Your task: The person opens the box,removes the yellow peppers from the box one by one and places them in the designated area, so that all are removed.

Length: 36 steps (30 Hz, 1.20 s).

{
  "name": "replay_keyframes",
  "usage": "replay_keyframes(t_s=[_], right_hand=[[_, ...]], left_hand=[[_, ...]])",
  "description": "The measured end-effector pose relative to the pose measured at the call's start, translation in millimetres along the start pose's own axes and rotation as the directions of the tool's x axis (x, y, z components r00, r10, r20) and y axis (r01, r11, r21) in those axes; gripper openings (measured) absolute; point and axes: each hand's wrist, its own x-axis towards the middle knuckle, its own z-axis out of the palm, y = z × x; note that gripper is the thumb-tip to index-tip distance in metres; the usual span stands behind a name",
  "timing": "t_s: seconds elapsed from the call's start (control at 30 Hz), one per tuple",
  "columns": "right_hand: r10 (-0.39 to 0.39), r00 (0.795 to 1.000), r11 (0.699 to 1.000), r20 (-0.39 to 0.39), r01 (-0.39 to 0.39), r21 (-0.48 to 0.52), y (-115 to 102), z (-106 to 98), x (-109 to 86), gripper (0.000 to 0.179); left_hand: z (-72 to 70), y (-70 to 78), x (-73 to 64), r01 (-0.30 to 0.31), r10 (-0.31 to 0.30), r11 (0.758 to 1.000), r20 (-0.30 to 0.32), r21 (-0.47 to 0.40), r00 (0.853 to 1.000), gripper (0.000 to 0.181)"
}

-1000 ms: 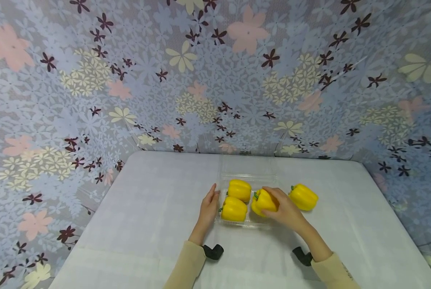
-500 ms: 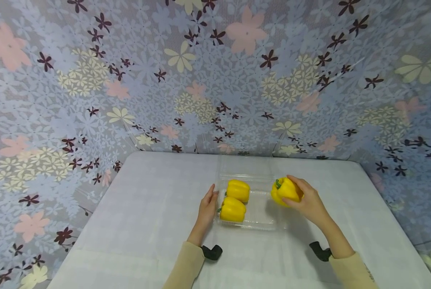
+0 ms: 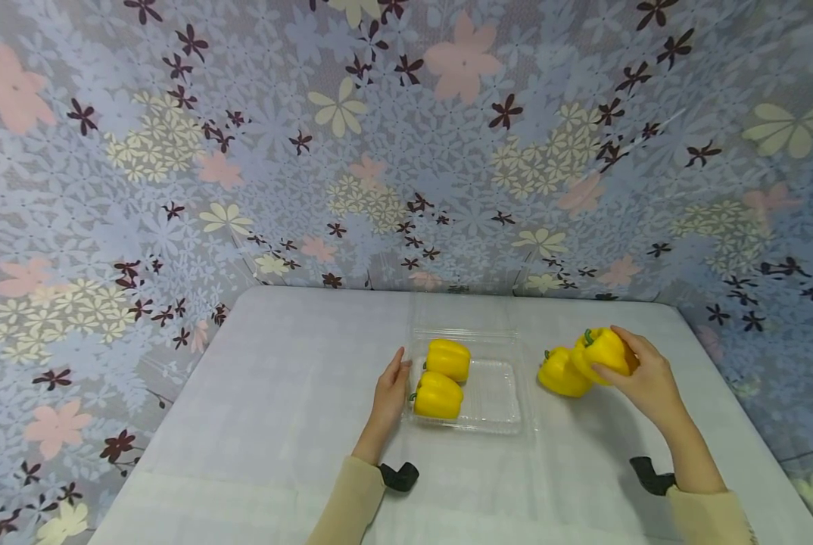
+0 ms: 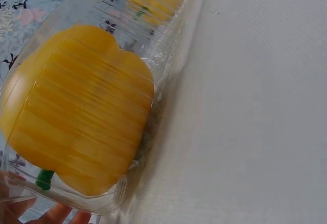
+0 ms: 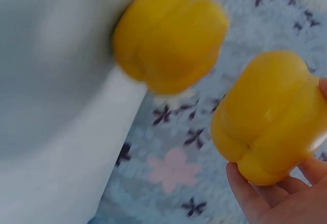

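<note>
A wall covering printed with flowers (image 3: 406, 151) – pale blue, pink, cream and dark red – rose behind and around a desk (image 3: 297, 424) with a pale, whitish covering. Near the middle of the desk sat a clear plastic container (image 3: 493, 397), its transparent lid (image 3: 464, 312) stretched out from the far side toward the desk's far edge. Two yellow peppers lay in the left part of the container, one far (image 3: 449, 360) and one near (image 3: 437, 397), their green stems toward the left; the left wrist view showed them through its ribbed plastic.

The left hand (image 3: 389, 390) was unclenched, its fingers extended along the left side of the container and touching it. The right hand (image 3: 652, 381) was grasping a third yellow pepper (image 3: 605, 357) above the desk, to the right of the container, thumb and fingers on either side of it and the green stem facing left. Just to the left of that one, a fourth yellow pepper (image 3: 562, 373) rested on the desk – partly hidden by it in the head view, yet apart from it in the right wrist view. Both arms wore beige sleeves (image 3: 352, 496), with a black piece (image 3: 400, 477) at each wrist
</note>
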Motion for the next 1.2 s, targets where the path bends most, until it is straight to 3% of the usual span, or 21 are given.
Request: replay_keyframes(t_s=[0.33,0.57,0.8,1.2], right_hand=[[0.096,0.995,0.992,-0.010,-0.097,-0.077,37,-12,-6.3,0.067],[0.163,0.984,0.984,0.067,-0.158,-0.080,58,-5,-11.1,0.069],[0.147,0.982,0.988,0.118,-0.140,-0.068,69,1,-14.0,0.069],[0.103,0.982,0.993,0.157,-0.092,-0.075,77,10,-15.6,0.070]], left_hand=[[0.2,0.5,-0.1,0.025,-0.025,1.000,0.001,-0.006,1.000,0.048],[0.7,1.3,-1.9,0.015,-0.015,1.000,-0.009,0.009,1.000,0.047],[-0.7,14.6,-6.2,0.030,-0.030,0.999,0.000,-0.013,1.000,0.046],[1.8,-1.7,1.3,0.024,-0.024,1.000,-0.002,-0.011,1.000,0.048]])
